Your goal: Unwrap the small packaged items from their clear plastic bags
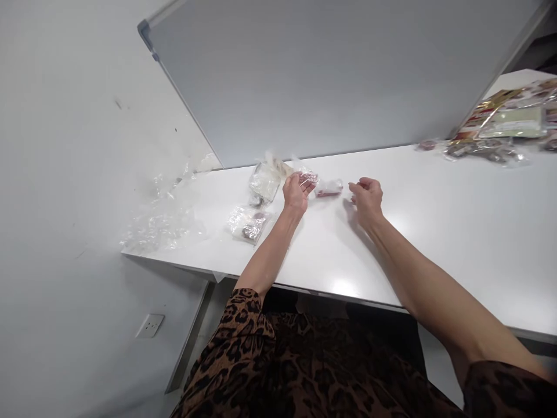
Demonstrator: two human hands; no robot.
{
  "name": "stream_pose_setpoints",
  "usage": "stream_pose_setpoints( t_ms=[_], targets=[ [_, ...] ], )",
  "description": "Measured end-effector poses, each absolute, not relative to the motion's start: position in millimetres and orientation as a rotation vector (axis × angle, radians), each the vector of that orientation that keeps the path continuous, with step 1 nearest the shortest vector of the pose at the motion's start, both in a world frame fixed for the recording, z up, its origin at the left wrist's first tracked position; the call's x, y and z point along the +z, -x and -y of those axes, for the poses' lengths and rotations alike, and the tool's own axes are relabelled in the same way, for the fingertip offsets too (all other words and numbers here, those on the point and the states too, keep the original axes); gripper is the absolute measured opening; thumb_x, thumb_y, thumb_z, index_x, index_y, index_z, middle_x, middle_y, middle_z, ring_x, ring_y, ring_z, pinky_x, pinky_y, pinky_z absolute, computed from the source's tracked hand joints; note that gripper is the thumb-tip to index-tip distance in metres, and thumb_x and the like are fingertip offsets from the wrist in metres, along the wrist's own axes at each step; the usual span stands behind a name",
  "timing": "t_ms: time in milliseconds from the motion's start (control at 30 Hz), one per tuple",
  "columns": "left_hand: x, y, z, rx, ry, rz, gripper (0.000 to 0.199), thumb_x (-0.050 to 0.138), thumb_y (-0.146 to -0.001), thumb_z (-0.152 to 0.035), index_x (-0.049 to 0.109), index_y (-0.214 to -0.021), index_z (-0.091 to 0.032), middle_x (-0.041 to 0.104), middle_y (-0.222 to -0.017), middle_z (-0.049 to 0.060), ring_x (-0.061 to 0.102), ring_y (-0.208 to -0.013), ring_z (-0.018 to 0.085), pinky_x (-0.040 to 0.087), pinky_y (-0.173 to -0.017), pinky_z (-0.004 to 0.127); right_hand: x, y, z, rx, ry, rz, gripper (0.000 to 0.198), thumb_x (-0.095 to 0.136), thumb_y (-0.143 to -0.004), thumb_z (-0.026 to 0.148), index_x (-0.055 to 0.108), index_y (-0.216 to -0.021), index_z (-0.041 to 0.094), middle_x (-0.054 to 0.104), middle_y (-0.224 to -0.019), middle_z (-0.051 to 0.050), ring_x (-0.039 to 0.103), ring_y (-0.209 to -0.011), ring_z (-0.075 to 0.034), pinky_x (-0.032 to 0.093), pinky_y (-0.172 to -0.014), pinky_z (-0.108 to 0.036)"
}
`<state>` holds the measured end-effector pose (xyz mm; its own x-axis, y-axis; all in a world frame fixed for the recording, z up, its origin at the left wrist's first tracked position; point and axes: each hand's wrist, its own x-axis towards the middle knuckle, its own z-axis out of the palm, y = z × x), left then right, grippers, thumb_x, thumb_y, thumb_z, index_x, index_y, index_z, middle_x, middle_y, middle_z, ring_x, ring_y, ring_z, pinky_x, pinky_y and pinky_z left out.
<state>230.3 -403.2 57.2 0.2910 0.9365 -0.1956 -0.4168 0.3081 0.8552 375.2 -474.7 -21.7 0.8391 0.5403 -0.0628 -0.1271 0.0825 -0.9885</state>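
Note:
My left hand is closed around a clear plastic packet with dark red contents, its fingers curled under it. Just to the right, another clear packet with a red strip lies on the white table, between my two hands. My right hand hovers over the table beyond that packet, fingers curled in toward the thumb; whatever they hold, if anything, cannot be made out. Left of my left hand are a pale clear-wrapped packet and, nearer me, a clear bag with small dark items.
Crumpled clear plastic wrappers are heaped at the table's left end, against the wall. A whiteboard panel stands along the back edge. At the far right lie several shiny packages and a small red packet. A wall socket is low on the left.

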Motion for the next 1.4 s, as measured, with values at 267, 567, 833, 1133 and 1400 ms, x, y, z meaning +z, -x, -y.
stream_pose_setpoints(
  t_ms=[267,567,833,1133,1400],
  targets=[
    [53,-225,411,1.025,-0.684,-0.808,0.017,0.045,-0.108,-0.026,0.061,-0.108,-0.019,0.067,-0.072,-0.001,0.058,-0.053,0.005,0.043,-0.056,0.015,-4,-380,491,0.773,1.48,0.894,0.043,0.089,-0.065,0.046,0.07,-0.093,0.02,0.064,-0.09,-0.003,0.053,-0.08,-0.017,0.043,-0.068,-0.031],
    [59,-211,396,1.005,-0.58,-0.752,0.025,0.043,-0.111,-0.029,0.065,-0.106,-0.019,0.062,-0.068,-0.003,0.05,-0.048,0.004,0.041,-0.052,0.016,2,-368,501,0.93,1.397,1.089,0.044,0.092,-0.068,0.048,0.074,-0.095,0.018,0.069,-0.094,-0.007,0.059,-0.083,-0.018,0.049,-0.069,-0.031],
    [52,-209,392,0.995,-0.603,-0.675,0.023,0.046,-0.11,-0.027,0.067,-0.106,-0.019,0.069,-0.081,0.001,0.065,-0.067,0.009,0.053,-0.065,0.021,9,-342,509,1.252,1.182,1.304,0.077,0.09,-0.074,0.039,0.061,-0.143,0.027,0.068,-0.12,-0.007,0.064,-0.104,-0.022,0.057,-0.089,-0.038],
    [50,-205,378,1.051,-0.566,-0.709,0.035,0.036,-0.113,-0.031,0.065,-0.12,-0.015,0.073,-0.1,0.008,0.073,-0.108,0.016,0.06,-0.088,0.025,11,-333,500,0.89,1.214,0.962,0.066,0.094,-0.055,0.073,0.062,-0.076,0.02,0.058,-0.072,0.0,0.05,-0.065,-0.011,0.042,-0.055,-0.027],
    [26,-221,408,0.573,-1.03,-0.683,0.062,0.078,-0.083,-0.07,0.069,-0.12,-0.021,0.073,-0.109,0.012,0.073,-0.102,0.025,0.062,-0.09,0.039,-2,-354,491,0.417,1.27,0.773,0.069,0.081,-0.069,0.085,0.046,-0.065,0.026,0.041,-0.061,0.003,0.038,-0.056,-0.012,0.034,-0.048,-0.03]
  ],
)
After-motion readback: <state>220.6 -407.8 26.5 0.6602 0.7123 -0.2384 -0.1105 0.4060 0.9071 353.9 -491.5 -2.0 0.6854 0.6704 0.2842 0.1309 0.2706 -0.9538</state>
